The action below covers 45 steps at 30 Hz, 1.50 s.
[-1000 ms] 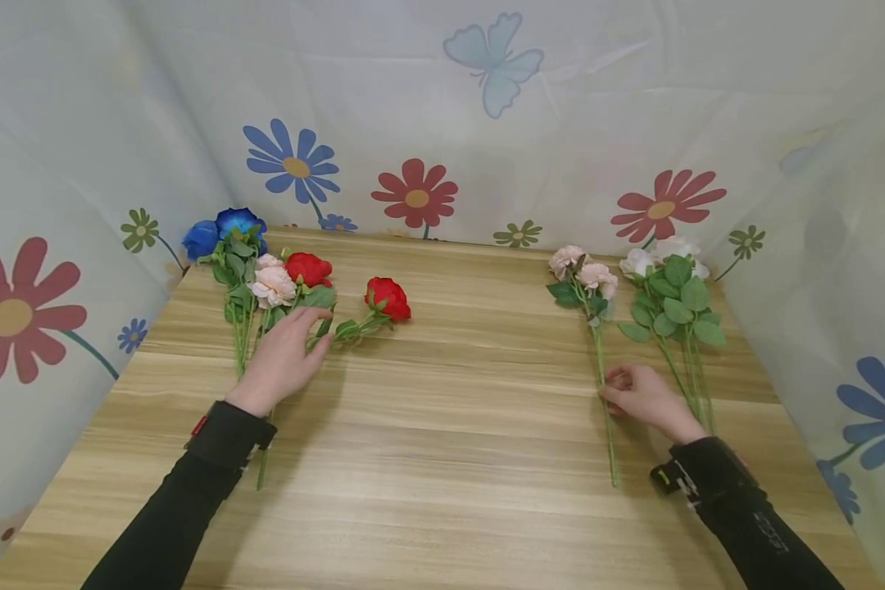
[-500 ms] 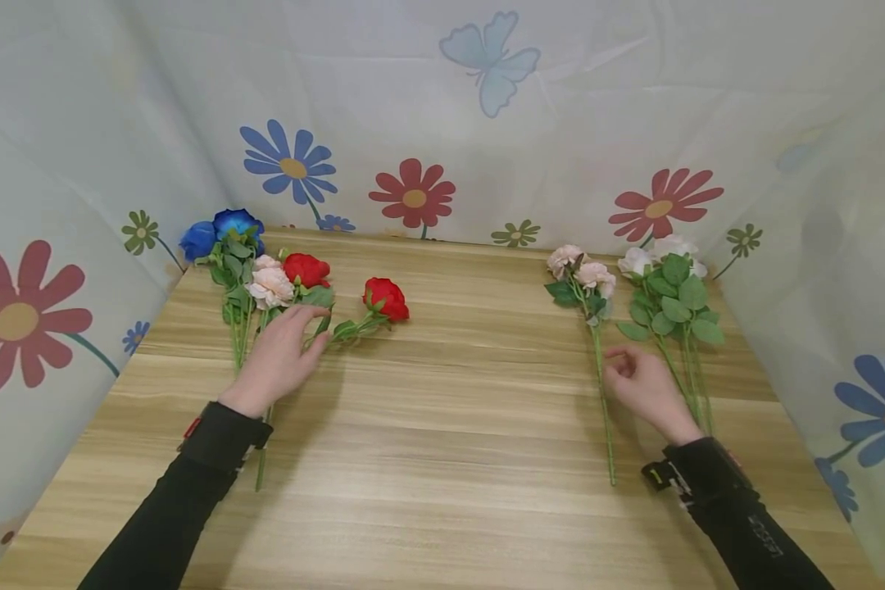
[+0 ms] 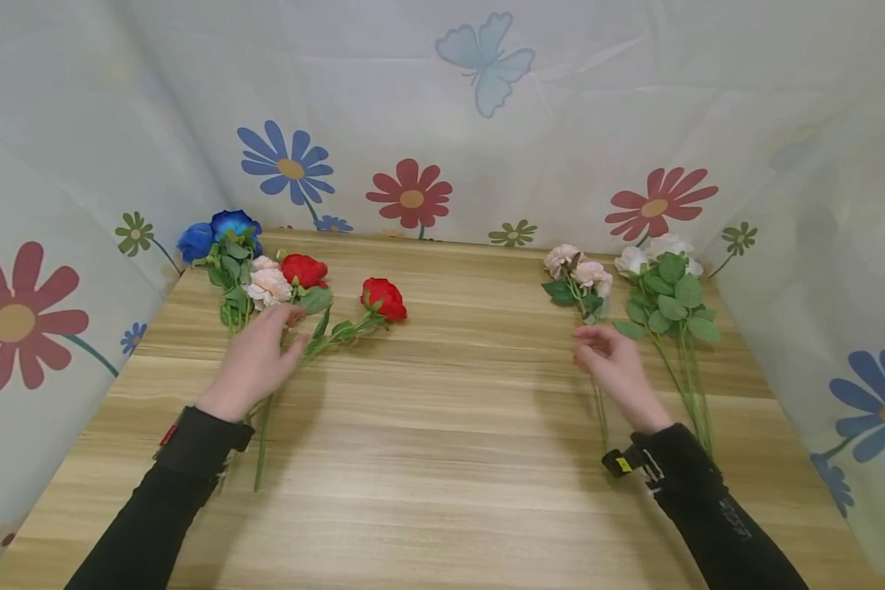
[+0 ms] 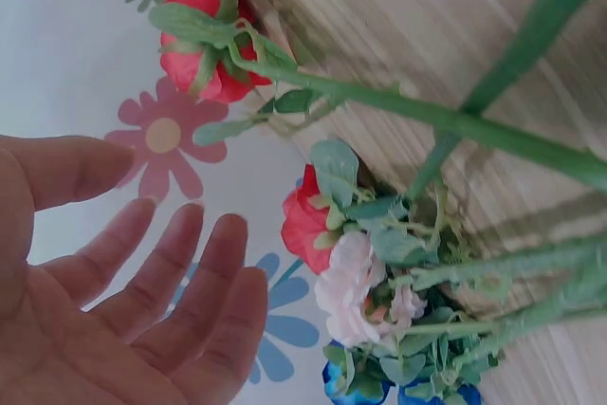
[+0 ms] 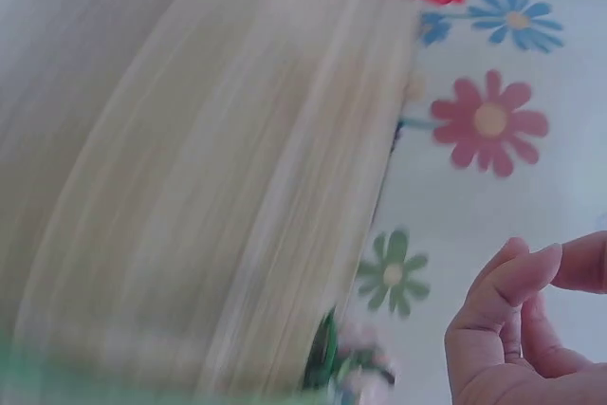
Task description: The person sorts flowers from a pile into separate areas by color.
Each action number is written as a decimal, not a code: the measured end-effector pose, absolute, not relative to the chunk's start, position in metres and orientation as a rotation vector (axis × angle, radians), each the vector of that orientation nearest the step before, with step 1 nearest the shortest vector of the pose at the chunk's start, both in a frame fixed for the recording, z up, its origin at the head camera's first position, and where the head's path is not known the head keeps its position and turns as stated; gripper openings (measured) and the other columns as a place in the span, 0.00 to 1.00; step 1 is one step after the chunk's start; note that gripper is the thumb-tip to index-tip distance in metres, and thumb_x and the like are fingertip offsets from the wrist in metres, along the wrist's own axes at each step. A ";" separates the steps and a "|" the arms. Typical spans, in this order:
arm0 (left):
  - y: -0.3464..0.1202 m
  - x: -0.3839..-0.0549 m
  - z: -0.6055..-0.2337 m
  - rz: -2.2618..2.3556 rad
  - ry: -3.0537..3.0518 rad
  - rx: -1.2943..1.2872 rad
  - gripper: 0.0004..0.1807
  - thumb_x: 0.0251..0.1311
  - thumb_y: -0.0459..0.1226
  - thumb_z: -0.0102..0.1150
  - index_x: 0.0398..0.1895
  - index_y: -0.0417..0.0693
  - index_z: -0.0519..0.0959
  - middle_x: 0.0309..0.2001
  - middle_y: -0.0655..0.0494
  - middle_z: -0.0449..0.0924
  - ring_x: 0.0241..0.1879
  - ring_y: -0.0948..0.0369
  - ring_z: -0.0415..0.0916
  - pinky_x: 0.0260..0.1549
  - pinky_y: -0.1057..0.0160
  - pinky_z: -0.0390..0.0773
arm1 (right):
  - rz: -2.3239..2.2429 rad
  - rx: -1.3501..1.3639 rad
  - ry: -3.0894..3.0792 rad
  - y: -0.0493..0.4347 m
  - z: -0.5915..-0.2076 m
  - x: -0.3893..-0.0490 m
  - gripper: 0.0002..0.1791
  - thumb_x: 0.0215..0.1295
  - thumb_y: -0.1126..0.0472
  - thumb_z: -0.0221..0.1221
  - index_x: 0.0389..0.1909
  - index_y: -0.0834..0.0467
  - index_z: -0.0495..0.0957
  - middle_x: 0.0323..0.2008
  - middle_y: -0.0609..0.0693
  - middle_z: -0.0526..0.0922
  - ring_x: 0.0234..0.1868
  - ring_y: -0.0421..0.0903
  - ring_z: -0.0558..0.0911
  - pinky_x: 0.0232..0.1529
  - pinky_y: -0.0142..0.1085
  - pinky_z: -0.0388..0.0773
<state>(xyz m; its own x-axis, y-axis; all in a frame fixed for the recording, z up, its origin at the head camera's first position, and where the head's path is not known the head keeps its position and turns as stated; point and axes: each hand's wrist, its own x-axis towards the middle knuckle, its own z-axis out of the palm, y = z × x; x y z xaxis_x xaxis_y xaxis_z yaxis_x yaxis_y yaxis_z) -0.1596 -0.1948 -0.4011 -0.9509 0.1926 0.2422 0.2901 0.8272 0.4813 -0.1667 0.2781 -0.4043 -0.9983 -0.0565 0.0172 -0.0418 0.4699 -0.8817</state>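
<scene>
My left hand (image 3: 254, 360), fingers apart and holding nothing, hovers over the stems at the table's left. Beneath and beyond it lie artificial flowers: a red one (image 3: 383, 299) leaning right, another red bloom (image 3: 304, 270), a pale pink flower (image 3: 268, 287) and blue flowers (image 3: 233, 225). In the left wrist view, two green stems (image 4: 408, 106) cross beside the hand without touching its fingers. My right hand (image 3: 619, 369), fingers loosely bent and gripping nothing, is over the stem of a pale pink flower (image 3: 592, 276), hiding part of it. White flowers (image 3: 667, 247) with leafy stems lie to its right.
The wood-grain table (image 3: 442, 426) spreads between the two flower groups. A pale curtain (image 3: 560, 123) printed with flowers and a butterfly encloses the back and both sides.
My right hand has come off the pale pink flower's stem and moved left and farther up the table. My left hand has drawn slightly left and back. The flowers lie as before.
</scene>
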 end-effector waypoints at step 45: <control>-0.221 -0.151 -0.418 -0.615 -3.249 -0.292 0.12 0.56 0.36 0.61 0.39 0.35 0.77 0.25 0.50 0.74 0.24 0.55 0.67 0.24 0.57 0.68 | -2.167 -0.029 1.619 0.159 -0.399 -0.162 0.10 0.67 0.71 0.48 0.47 0.66 0.68 0.36 0.53 0.74 0.34 0.42 0.76 0.31 0.26 0.73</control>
